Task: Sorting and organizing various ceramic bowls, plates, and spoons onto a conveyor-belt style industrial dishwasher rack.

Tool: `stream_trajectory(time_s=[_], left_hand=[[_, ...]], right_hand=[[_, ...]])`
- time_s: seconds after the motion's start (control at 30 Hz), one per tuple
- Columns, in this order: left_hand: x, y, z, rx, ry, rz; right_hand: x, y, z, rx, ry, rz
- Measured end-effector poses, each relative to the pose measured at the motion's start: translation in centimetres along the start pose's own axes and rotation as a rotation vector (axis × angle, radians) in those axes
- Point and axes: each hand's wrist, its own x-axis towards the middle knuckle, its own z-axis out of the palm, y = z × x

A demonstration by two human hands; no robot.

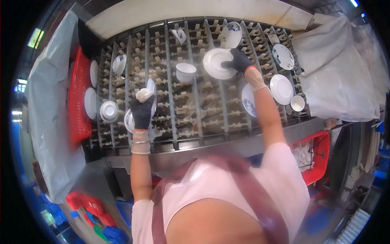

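My left hand [142, 111], in a dark glove over a clear one, grips a wadded white cloth [144, 95] and a plate [151, 87] seen nearly edge-on. My right hand [239, 62], gloved alike, holds the edge of a white plate [215, 64], its thumb across the plate. Both are above a conveyor rack [198, 122] with rows of plastic pegs. Between the hands stands a white bowl [186, 72]. A blue-patterned plate [232, 32] lies behind my right hand, another [249, 100] partly under that forearm.
A red plastic basket [79, 97] with white dishes beside it stands left. More plates [281, 89] and a small cup [297, 103] sit on the rack's right. Pale plastic sheets hang at both ends [338, 70]. A red crate [321, 155] is below right.
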Motion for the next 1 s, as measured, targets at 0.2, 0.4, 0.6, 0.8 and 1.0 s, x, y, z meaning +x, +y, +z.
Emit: stream_trajectory(time_s=[0.2,0.4,0.6,0.8,1.0], left_hand=[[-1.7,4.5,2.0,0.063,0.082,0.068],[3.9,10.2,5.8,0.146,-0.020,0.516],[5.8,5.3,12.3,0.412,-0.259,0.443],[8.5,5.1,11.4,-0.251,-0.380,0.116],[8.0,7.0,9.3,0.244,-0.398,-0.225]], right_hand=[[2.1,3.6,-0.4,0.111,-0.198,-0.155],[2.0,0.9,-3.0,0.166,-0.460,-0.009],[-4.8,-6.7,-8.1,-0.141,0.190,-0.559],[-3.8,-2.0,-9.4,-0.597,-0.153,-0.914],[-8.7,3.1,-6.7,-0.025,0.269,-0.571]])
